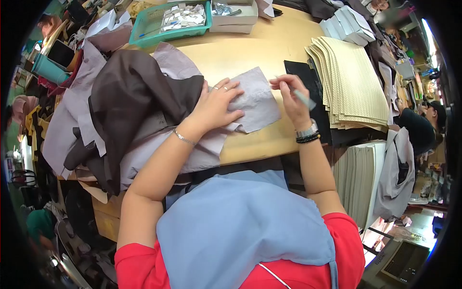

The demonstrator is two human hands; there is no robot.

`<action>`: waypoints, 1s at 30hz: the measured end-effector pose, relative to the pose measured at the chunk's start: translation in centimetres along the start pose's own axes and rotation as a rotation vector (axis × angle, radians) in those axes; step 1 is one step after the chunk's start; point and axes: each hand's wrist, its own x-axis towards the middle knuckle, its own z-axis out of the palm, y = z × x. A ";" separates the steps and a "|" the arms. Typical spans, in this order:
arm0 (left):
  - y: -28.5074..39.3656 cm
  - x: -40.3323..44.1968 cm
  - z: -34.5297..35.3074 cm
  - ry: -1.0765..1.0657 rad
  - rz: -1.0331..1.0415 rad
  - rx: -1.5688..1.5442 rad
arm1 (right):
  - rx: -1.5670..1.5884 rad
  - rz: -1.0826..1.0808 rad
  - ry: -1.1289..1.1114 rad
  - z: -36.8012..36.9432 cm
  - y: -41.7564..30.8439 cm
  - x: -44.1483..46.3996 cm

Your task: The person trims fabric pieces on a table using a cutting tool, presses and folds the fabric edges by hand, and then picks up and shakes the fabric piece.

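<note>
My left hand (219, 107) lies flat with its fingers spread, pressing on a pale lavender-grey piece of fabric or leather (260, 98) on the table. Its fingertips are beside the edge of a dark brown sheet (132, 89), heaped over more lavender-grey sheets (180, 154) to the left. My right hand (292, 102) is closed around a slim, pale, pen-like tool (304, 99), partly blurred. The tool's tip points left, near the right edge of the lavender-grey piece; whether it touches is unclear.
Textured cream sheets (353, 82) are stacked at the right, by a black sheet (308, 91). A green tray (144, 26) of small white pieces and a white box (236, 19) stand at the back. Another person (418, 125) is at the far right.
</note>
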 end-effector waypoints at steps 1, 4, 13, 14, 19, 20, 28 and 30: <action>-0.3 0.5 -0.4 -0.088 -0.042 0.016 | -0.067 0.029 -0.081 0.6 0.0 -0.2; -0.9 0.6 -0.3 -0.057 -0.071 0.030 | -0.331 -0.101 -0.361 2.9 -0.6 -0.8; -1.2 0.5 0.3 -0.023 -0.085 -0.023 | -0.462 -0.223 -0.656 4.2 0.2 1.2; -1.1 0.5 0.2 -0.033 -0.090 -0.012 | -0.474 -0.210 -0.675 4.2 0.2 1.4; -0.9 0.4 0.0 -0.069 -0.097 0.038 | -0.459 -0.057 -0.781 3.5 -0.6 2.1; -1.0 0.3 0.1 -0.079 -0.081 0.071 | -0.474 -0.135 -0.756 3.3 -0.4 2.1; -0.8 0.7 -0.2 -0.148 -0.079 0.132 | -0.529 -0.184 -0.747 1.7 0.5 2.3; -1.0 0.6 -0.1 -0.133 -0.073 0.124 | -0.509 -0.210 -0.704 1.5 -0.2 2.6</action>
